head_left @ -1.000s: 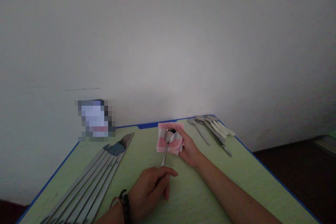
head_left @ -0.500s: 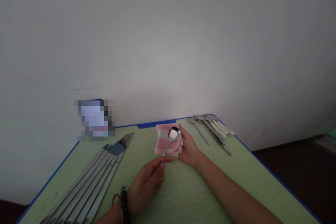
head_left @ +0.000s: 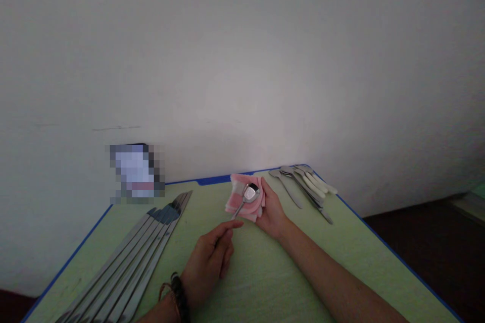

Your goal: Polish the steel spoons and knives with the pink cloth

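Note:
My left hand (head_left: 212,252) pinches the handle end of a shiny metal spoon (head_left: 250,193), with its index finger stretched along toward the right. The spoon's bowl points away from me and lies in front of a folded pink and white cloth (head_left: 235,203). Behind and around the right side of that cloth is my right hand (head_left: 272,212), closed on it; most of its fingers are hidden by the cloth. Both hands are above the middle of the green table (head_left: 273,282).
Several long flat metal utensils (head_left: 129,262) lie side by side on the left. At the far right lie several spoons and other cutlery (head_left: 305,186), some with cream handles. A pixelated phone-like device (head_left: 134,169) leans on the wall (head_left: 242,86) at the back left.
My left hand has shifted slightly left and up. The cloth in my right hand has turned a little and lifted slightly; the spoon is still held against it.

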Demonstrator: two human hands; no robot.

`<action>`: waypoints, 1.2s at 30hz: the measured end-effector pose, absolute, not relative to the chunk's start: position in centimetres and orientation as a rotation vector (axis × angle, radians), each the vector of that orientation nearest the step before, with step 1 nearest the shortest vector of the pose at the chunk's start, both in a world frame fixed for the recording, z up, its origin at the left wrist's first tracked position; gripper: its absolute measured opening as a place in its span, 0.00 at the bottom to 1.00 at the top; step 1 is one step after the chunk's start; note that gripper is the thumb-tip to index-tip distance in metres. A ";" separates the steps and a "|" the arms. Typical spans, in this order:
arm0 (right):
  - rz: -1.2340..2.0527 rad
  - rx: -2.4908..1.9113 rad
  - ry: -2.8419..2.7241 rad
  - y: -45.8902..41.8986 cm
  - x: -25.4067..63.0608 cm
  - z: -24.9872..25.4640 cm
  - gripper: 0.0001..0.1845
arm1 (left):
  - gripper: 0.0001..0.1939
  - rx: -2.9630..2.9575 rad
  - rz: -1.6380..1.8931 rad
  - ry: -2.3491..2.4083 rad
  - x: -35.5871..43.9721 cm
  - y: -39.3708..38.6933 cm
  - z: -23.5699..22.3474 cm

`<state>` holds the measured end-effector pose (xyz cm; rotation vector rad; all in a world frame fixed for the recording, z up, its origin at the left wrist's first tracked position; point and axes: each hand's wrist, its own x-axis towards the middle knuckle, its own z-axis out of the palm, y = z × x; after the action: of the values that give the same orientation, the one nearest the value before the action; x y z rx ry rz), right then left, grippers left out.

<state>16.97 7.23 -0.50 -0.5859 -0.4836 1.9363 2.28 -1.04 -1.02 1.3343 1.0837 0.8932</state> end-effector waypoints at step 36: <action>1.943 -0.589 -0.444 7.0 17.1 -0.6 0.20 | 0.29 1.433 0.912 1.147 1.9 -1.1 -0.9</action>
<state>17.07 7.04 -0.62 -0.5888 -0.4445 1.9431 1.94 -1.12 -0.88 1.4331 1.1468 0.9124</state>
